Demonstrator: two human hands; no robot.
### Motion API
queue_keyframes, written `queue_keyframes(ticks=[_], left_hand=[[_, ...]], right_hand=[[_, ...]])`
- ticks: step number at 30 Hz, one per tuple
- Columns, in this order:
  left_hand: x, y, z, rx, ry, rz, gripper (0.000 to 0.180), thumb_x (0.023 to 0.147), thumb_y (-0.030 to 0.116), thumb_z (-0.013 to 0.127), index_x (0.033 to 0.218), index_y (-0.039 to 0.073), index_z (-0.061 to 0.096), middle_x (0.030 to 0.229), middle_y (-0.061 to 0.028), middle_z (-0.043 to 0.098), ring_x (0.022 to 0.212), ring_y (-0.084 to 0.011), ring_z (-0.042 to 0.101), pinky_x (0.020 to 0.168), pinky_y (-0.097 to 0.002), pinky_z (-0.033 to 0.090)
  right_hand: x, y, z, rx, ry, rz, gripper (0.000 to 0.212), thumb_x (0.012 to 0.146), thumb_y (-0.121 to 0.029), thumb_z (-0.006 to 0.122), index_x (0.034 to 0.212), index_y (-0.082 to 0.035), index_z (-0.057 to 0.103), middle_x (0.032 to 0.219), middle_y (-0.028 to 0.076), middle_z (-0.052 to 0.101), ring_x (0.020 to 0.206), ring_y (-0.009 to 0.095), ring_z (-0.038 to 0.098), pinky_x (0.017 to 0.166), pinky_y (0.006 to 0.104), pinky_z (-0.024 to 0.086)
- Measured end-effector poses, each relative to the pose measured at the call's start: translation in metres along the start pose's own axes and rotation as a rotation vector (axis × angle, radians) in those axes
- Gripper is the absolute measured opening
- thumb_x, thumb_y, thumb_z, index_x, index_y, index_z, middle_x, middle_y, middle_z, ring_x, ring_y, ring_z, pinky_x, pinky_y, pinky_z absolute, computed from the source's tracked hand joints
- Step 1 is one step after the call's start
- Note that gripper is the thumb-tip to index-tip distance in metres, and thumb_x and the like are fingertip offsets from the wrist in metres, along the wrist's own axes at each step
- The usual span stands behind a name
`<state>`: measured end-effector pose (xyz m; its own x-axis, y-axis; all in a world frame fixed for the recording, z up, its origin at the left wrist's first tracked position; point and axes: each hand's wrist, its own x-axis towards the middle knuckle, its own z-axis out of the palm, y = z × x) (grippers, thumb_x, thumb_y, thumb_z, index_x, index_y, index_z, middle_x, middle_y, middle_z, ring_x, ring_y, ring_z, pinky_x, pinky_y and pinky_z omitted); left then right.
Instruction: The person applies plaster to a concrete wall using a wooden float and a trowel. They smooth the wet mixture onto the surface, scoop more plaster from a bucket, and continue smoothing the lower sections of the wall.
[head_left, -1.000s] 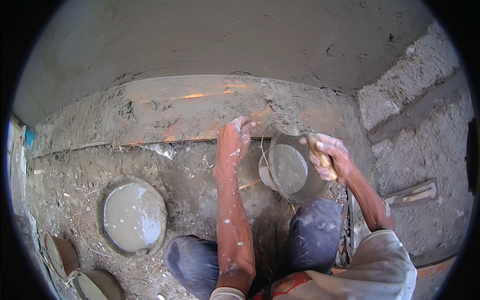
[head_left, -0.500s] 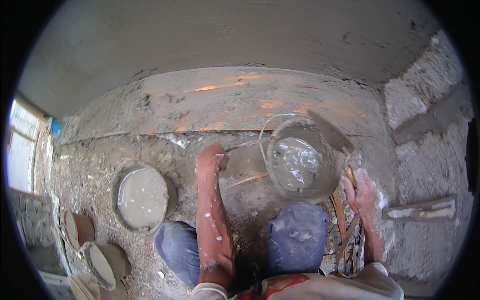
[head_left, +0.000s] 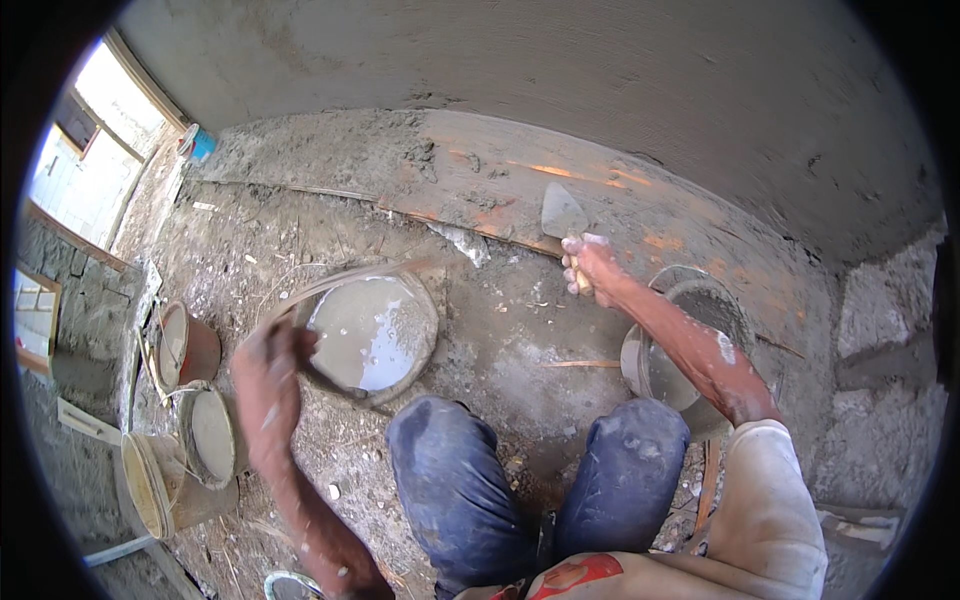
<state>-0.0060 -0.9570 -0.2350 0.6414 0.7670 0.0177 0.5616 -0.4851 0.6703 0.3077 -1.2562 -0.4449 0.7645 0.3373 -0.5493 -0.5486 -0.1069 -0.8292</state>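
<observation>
My right hand (head_left: 596,268) grips a pointing trowel (head_left: 563,212) by its handle, blade pointing up, close to the muddy board at the wall's foot. Below that forearm, a bucket of wet grey mortar (head_left: 680,375) is partly hidden. At the left, my left hand (head_left: 272,370) is smeared by motion beside the rim of a wide tub of watery mortar (head_left: 436,330). A blurred, long thin stick (head_left: 350,280) runs from its curled fingers across the tub's far edge.
Several mortar-stained buckets (head_left: 205,440) stand at the lower left. A blue container (head_left: 197,145) is by the bright opening. A plastered grey wall (head_left: 600,70) rises ahead, above a long mortar-covered board (head_left: 400,150). A wood strip (head_left: 580,364) lies on the ground.
My view has turned left. My left hand has swung from between the two vessels to the left tub with the stick. The right hand has carried the trowel left, away from the right bucket.
</observation>
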Motion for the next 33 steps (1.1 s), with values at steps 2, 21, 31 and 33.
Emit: queue_keyframes(ticks=[2, 21, 31, 33], left_hand=[[-0.012, -0.080, -0.052, -0.249, 0.235, -0.059, 0.036, 0.108, 0.029, 0.051, 0.128, 0.005, 0.068, 0.085, -0.0100, 0.074, 0.076, -0.0152, 0.070, 0.068, -0.0310, 0.056], [-0.083, -0.401, 0.107, 0.631, -0.417, -0.970, 0.152, 0.061, 0.051, 0.095, 0.156, -0.014, -0.004, 0.160, -0.0454, 0.002, 0.149, -0.0607, 0.012, 0.126, -0.0527, 0.020], [-0.090, -0.414, 0.093, 0.689, -0.362, -0.908, 0.162, 0.051, 0.055, 0.099, 0.155, -0.016, -0.003, 0.159, -0.0474, 0.002, 0.151, -0.0598, 0.011, 0.122, -0.0626, 0.022], [-0.086, -0.405, 0.093, 0.705, -0.380, -0.882, 0.160, 0.052, 0.055, 0.098, 0.155, -0.017, -0.002, 0.159, -0.0477, 0.005, 0.152, -0.0574, 0.013, 0.122, -0.0626, 0.023]], right_hand=[[0.026, 0.017, 0.018, -0.036, 0.104, -0.025, 0.015, 0.103, -0.021, 0.055, 0.110, -0.010, 0.047, 0.081, 0.005, 0.054, 0.051, 0.015, 0.053, 0.038, 0.0347, 0.047], [0.232, -0.073, 0.322, -0.055, -0.123, -0.066, 0.016, 0.102, -0.023, 0.061, 0.103, -0.008, 0.055, 0.073, 0.005, 0.056, 0.046, 0.014, 0.050, 0.034, 0.0314, 0.042], [0.070, -0.119, 0.247, 0.132, -0.539, -0.211, 0.038, 0.105, -0.028, 0.048, 0.136, -0.007, 0.052, 0.083, 0.004, 0.057, 0.049, 0.007, 0.046, 0.035, 0.0221, 0.039], [0.010, -0.126, 0.181, 0.081, -0.523, -0.207, 0.042, 0.105, -0.028, 0.046, 0.141, -0.005, 0.049, 0.083, 0.004, 0.056, 0.049, 0.007, 0.046, 0.034, 0.0212, 0.039]])
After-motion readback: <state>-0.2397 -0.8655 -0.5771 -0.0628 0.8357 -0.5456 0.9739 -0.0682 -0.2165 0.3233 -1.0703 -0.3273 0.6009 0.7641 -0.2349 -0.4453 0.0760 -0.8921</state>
